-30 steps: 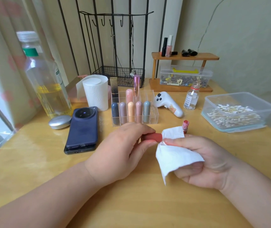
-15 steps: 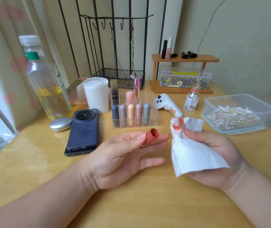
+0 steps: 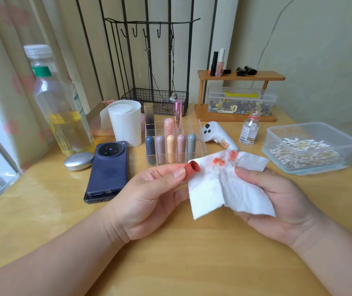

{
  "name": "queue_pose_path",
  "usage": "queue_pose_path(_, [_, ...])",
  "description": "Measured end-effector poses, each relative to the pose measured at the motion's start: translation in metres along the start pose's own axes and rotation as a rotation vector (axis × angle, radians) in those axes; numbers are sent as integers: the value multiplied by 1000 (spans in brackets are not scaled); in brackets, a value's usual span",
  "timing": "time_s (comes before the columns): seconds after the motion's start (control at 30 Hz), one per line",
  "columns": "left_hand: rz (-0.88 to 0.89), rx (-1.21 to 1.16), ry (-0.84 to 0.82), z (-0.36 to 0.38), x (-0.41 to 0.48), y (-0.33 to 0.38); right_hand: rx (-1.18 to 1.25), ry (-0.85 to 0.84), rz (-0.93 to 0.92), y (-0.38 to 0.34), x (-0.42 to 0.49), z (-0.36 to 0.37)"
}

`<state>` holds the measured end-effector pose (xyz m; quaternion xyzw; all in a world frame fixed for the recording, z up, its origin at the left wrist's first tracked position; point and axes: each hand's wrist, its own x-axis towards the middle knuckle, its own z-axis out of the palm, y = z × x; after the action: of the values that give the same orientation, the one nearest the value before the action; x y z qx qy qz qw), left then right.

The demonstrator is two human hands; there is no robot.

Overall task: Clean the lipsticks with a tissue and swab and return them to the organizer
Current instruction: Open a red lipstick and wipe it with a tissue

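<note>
My left grip (image 3: pixel 155 195) pinches the red lipstick cap (image 3: pixel 192 170) at six o'clock of the organizer (image 3: pixel 195 128), right grip (image 3: pixel 273 201) clutching the stained tissue (image 3: pixel 219 189), so I'd twist a clean corner into its mouth.

We pinch the red cap (image 3: pixel 192 170) in our left hand (image 3: pixel 149 199) with its open end up, and our right hand (image 3: pixel 288 201) grips the tissue (image 3: pixel 213 189), smeared red. The organizer (image 3: pixel 198 142) stands at twelve o'clock — the swab box (image 3: pixel 288 135) at two.
</note>
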<state>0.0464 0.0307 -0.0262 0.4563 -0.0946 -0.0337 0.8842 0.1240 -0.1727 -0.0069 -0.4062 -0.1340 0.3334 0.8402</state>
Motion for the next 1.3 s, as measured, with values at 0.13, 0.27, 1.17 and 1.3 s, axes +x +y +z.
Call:
queue_pose_path(0.13, [43,31,68,-7,0,2,-104,44,-51,2,1,0])
queue_pose_path(0.27, [39,33,79,-6,-1,2,-114,28,-41,1,-1,3])
queue_pose_path(1.17, [18,80,240,-6,1,-4,-309,237,-116,14,-5,8])
queue_pose_path(1.3, [-1,106,239,-5,1,-3,-298,254,-116,15,-4,7])
